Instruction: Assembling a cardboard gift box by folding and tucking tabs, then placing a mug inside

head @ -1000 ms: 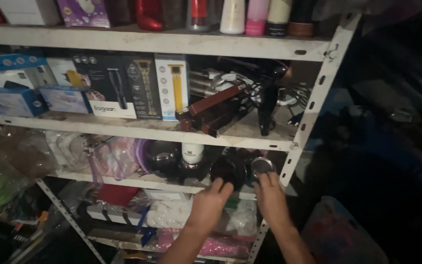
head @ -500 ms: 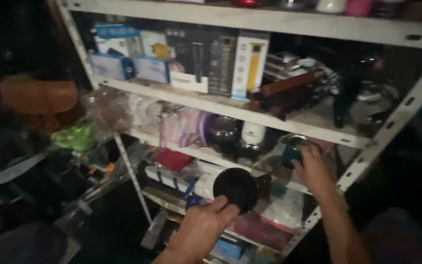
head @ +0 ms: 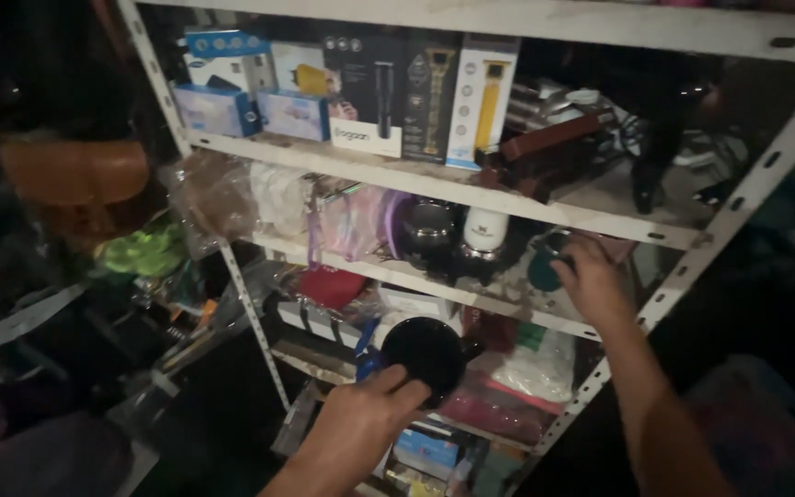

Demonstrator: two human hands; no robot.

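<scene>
Left hand [head: 358, 425] grips round, glossy black disc [head: 423, 354].

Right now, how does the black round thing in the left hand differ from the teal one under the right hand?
The black round object is larger than the teal round object. The black one is held in the open by the left hand, in front of the shelves; the teal one sits on the middle shelf, partly covered by the right hand. Both look round.
</scene>
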